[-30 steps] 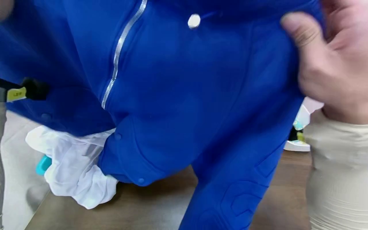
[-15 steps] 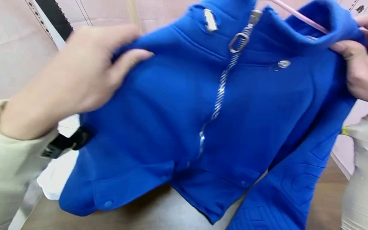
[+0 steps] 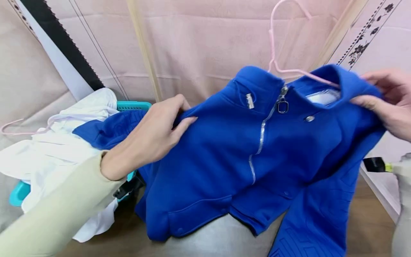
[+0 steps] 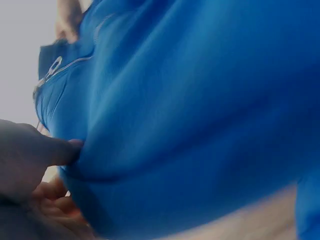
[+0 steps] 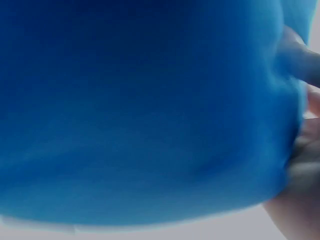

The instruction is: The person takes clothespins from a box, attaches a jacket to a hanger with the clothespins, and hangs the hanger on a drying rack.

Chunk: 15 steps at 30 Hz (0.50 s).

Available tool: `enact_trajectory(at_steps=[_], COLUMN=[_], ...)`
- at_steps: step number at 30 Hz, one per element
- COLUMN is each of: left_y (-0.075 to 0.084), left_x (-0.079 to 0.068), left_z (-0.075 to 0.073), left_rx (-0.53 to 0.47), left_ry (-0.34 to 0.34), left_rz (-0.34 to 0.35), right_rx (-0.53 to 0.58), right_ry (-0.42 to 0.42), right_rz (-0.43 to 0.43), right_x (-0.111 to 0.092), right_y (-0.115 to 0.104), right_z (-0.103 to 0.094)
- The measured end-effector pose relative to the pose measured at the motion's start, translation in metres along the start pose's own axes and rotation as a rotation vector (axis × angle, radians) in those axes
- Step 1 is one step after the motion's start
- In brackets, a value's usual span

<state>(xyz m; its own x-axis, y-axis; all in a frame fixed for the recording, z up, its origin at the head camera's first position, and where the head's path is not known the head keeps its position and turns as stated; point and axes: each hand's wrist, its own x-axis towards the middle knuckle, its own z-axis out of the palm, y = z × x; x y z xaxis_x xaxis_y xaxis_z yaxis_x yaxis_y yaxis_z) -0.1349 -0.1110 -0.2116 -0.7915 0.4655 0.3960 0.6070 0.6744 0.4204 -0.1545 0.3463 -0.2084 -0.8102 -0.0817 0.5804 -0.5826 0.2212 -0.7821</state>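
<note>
Left grip [image 3: 154, 134] and right grip [image 3: 392, 103] pinch jacket [image 3: 215, 157]; only head view shows basket [image 3: 135, 105].

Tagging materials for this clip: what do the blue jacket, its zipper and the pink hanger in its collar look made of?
Blue jacket: matte fabric, probably thick knit, given its soft folds. Zipper: likely shiny metal, from its silvery glints. Pink hanger: smooth, evenly coloured rod; perhaps plastic or coated wire.
</note>
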Motion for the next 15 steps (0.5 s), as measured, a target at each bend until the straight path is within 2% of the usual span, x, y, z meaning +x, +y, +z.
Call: enact_trajectory(at_steps=[2,4,6,8,10,12,15], left_y=[-0.009,-0.018,-0.027,-0.039,-0.050,-0.061,-0.072], left_x=[-0.004,-0.008,-0.011,-0.013,-0.016,-0.018,-0.019], left_z=[0.008,0.013,0.016,0.019,0.022,0.024,0.028], left_rx=[-0.048,-0.079,-0.095,-0.113,-0.150,-0.204,-0.266], left_ry=[0.016,-0.007,-0.064,-0.131,-0.169,-0.160,-0.075], left_rz=[-0.033,-0.074,-0.115,-0.140,-0.152,-0.149,-0.151], right_rx=[-0.231,-0.452,-0.547,-0.549,-0.528,-0.500,-0.444], right_ry=[-0.062,-0.154,-0.232,-0.282,-0.311,-0.303,-0.227], right_rz=[0.180,0.333,0.419,0.411,0.346,0.285,0.180], right_x=[-0.006,-0.010,-0.010,-0.011,-0.011,-0.012,-0.014], right_y=[-0.002,-0.003,-0.001,0.003,0.007,0.010,0.013], right_z=[0.003,0.008,0.014,0.022,0.031,0.041,0.052])
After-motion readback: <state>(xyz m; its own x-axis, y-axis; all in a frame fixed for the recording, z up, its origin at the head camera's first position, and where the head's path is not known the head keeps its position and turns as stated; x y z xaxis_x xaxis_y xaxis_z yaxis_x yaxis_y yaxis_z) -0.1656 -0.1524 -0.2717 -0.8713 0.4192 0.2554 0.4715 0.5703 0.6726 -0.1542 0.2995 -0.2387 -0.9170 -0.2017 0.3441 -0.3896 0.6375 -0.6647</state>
